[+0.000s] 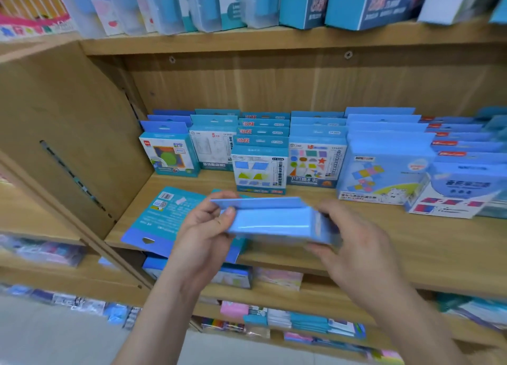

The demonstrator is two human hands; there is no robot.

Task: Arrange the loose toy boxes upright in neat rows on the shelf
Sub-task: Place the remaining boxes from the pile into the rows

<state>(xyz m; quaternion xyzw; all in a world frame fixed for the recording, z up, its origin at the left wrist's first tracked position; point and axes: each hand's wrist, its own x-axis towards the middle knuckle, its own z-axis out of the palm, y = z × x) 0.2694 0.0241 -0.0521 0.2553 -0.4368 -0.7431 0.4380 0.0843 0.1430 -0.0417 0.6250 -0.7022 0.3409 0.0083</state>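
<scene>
A blue toy box (270, 219) is held between both hands above the front of the wooden shelf (384, 244), its narrow side facing me. My left hand (204, 237) grips its left end, thumb on top. My right hand (359, 249) grips its right end. Another blue box (164, 219) lies flat, back side up, at the shelf's front left, partly under my left hand. Behind them, several rows of blue toy boxes (260, 169) stand upright against the back.
A wooden side panel (68, 145) closes the shelf on the left. The shelf above (274, 39) carries more blue and clear packs. Lower shelves (288, 298) hold mixed coloured packs. At the right end, tilted boxes (452, 191) lean forward.
</scene>
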